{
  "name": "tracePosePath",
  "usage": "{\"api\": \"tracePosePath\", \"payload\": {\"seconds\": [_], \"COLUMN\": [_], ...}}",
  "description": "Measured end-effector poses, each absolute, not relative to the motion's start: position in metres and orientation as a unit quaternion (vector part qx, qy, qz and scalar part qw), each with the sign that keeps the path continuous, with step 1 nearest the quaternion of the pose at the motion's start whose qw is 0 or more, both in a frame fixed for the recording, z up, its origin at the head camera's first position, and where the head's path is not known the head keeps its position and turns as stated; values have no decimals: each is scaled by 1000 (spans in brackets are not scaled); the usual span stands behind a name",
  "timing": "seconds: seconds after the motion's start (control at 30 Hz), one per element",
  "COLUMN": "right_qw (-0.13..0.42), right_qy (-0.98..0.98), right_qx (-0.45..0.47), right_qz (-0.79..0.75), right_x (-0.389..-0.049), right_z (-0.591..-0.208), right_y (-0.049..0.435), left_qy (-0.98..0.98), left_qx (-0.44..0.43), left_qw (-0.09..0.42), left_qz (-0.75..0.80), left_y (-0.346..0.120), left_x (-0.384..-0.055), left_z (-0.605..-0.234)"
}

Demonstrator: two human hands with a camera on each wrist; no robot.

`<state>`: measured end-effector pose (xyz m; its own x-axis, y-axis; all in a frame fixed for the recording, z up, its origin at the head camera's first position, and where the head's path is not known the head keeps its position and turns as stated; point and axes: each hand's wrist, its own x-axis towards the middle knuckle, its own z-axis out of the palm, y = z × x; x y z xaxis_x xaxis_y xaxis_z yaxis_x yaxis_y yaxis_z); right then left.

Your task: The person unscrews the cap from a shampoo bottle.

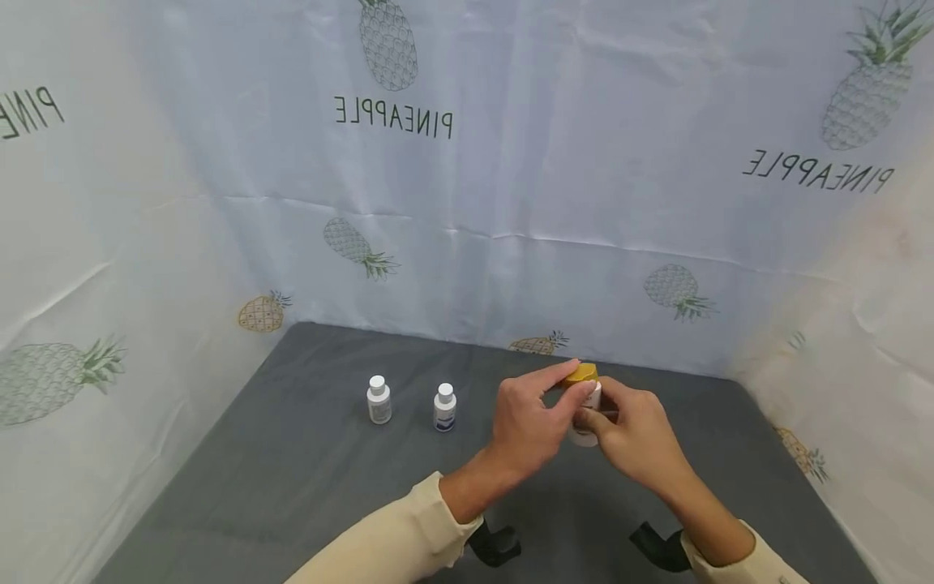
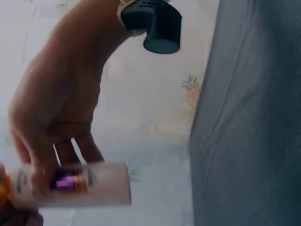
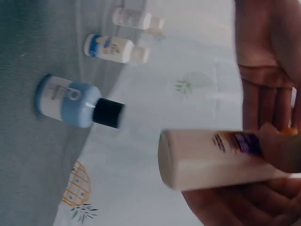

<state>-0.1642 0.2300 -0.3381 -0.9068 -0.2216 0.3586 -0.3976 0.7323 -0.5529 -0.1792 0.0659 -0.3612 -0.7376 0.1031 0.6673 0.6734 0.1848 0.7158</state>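
Observation:
A white bottle (image 1: 584,437) with a yellow cap (image 1: 582,373) is held upright above the dark tabletop in the head view. My left hand (image 1: 527,422) pinches the cap between thumb and forefinger. Gripping the bottle's body from the other side is my right hand (image 1: 642,434). Seen sideways in the left wrist view, the same bottle (image 2: 110,184) carries a purple and orange label, partly under a thumb. In the right wrist view its plain base end (image 3: 188,160) points left, while fingers cover most of the cap end.
Two small white bottles, one (image 1: 379,401) farther left and one (image 1: 444,411) with a blue-marked label, stand on the grey cloth (image 1: 292,454). A blue bottle (image 3: 70,101) with a black cap shows only in the right wrist view. Pineapple-print curtains (image 1: 496,178) enclose the table.

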Motion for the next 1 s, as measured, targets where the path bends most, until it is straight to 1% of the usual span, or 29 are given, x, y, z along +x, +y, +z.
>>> {"api": "tracePosePath", "payload": {"seconds": [0.1, 0.17, 0.23, 0.37, 0.53, 0.6, 0.67, 1.0], "right_qw": [97, 73, 50, 19, -3, -4, 1, 48], "right_qy": [-908, -902, -896, -886, -871, -868, -868, -887], "right_qx": [199, 220, 238, 265, 287, 289, 289, 263], "right_qz": [357, 365, 372, 380, 399, 405, 404, 376], "right_x": [-165, -166, -167, -170, -171, -171, -170, -165], "right_z": [-332, -328, -325, -321, -321, -320, -321, -327], "right_y": [235, 238, 241, 246, 249, 250, 250, 250], "left_qy": [-692, -671, -652, -616, -587, -588, -587, -579], "left_qx": [-306, -329, -354, -409, -466, -475, -480, -476], "left_qw": [150, 102, 67, 19, -47, -61, -65, -41], "left_qz": [-637, -657, -667, -673, -661, -651, -648, -660], "left_y": [55, 47, 40, 33, 30, 30, 31, 39], "left_x": [-183, -188, -193, -202, -212, -214, -214, -214], "left_z": [-359, -356, -353, -350, -350, -350, -350, -358]}}
